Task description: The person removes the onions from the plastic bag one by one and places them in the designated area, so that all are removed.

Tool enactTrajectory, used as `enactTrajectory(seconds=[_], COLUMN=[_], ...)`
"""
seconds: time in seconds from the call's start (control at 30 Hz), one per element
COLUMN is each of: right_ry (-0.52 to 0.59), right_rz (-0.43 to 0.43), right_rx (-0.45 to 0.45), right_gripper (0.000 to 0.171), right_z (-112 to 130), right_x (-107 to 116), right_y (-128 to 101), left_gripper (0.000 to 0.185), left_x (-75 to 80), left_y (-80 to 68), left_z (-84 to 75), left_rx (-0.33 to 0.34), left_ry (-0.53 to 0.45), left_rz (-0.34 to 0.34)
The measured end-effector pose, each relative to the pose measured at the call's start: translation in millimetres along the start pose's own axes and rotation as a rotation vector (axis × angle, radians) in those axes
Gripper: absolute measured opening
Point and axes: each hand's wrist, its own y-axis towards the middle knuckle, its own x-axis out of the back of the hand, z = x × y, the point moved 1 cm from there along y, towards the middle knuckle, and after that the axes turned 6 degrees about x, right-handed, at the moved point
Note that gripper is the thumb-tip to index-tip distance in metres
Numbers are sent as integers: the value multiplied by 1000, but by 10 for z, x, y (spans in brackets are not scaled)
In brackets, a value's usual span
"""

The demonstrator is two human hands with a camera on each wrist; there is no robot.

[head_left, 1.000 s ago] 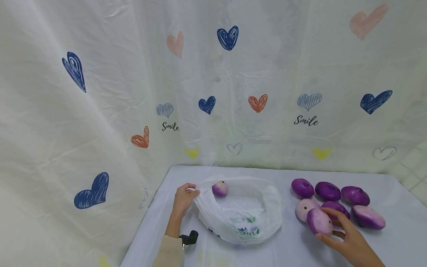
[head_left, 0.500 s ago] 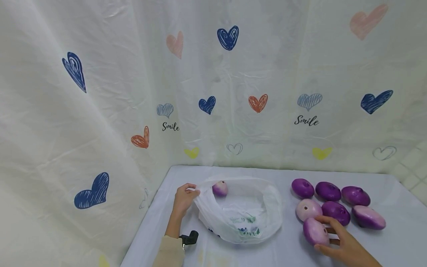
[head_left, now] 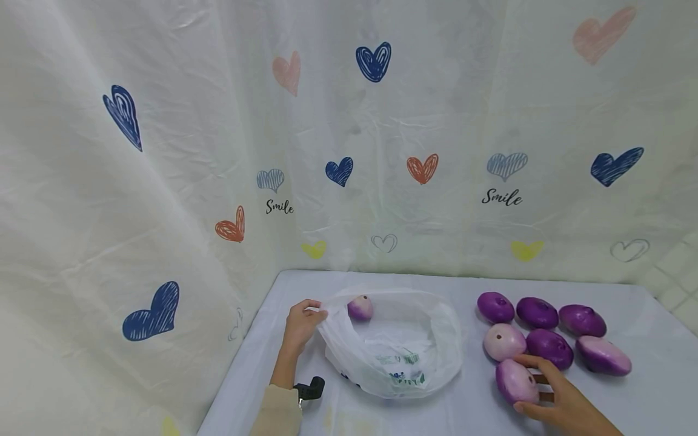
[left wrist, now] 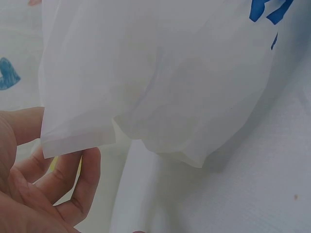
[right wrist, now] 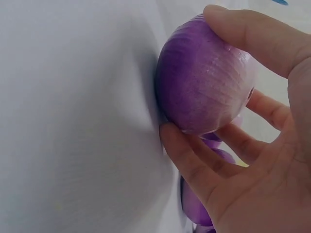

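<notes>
My left hand [head_left: 302,325] pinches the left rim of a white plastic bag [head_left: 376,375] between thumb and fingers, holding its mouth wide. In the left wrist view the bag's thin edge [left wrist: 77,138] runs between thumb and fingers. Inside the bag, at its left, lies one purple-and-white onion [head_left: 360,308]. At the table's right my right hand [head_left: 556,396] has thumb and fingers around another purple-and-white onion [head_left: 515,381]. In the right wrist view that onion [right wrist: 204,77] sits against the white tabletop, the thumb over its top side and fingertips below.
Several more onions stand in two rows beyond the right hand, among them a pale onion [head_left: 504,342] and a dark purple onion [head_left: 549,348]. A black wrist strap [head_left: 309,388] is on the left arm. Behind the table [head_left: 436,418] hangs a sheet with printed hearts [head_left: 338,171].
My right hand has lowered the onion slightly toward me and left, onto the table in front of the pale onion. The left hand and the bag have stayed in place.
</notes>
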Motion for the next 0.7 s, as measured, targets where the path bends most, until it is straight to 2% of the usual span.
enactTrajectory(seconds=[0.27, 0.5, 0.6, 0.7], right_ry=[-38, -8, -8, -8], right_rz=[20, 60, 40, -4], right_rx=[-61, -96, -72, -8], right_gripper=[81, 84, 81, 75], right_z=[-30, -18, -8, -5], right_x=[36, 73, 79, 77], right_y=[5, 7, -5, -21], left_gripper=[24, 24, 24, 25], left_x=[-1, -2, 0, -2], left_y=[8, 14, 15, 16], left_z=[0, 7, 8, 10], left_rx=[-5, -2, 2, 3], left_ry=[-9, 0, 1, 0], left_rz=[0, 6, 9, 10])
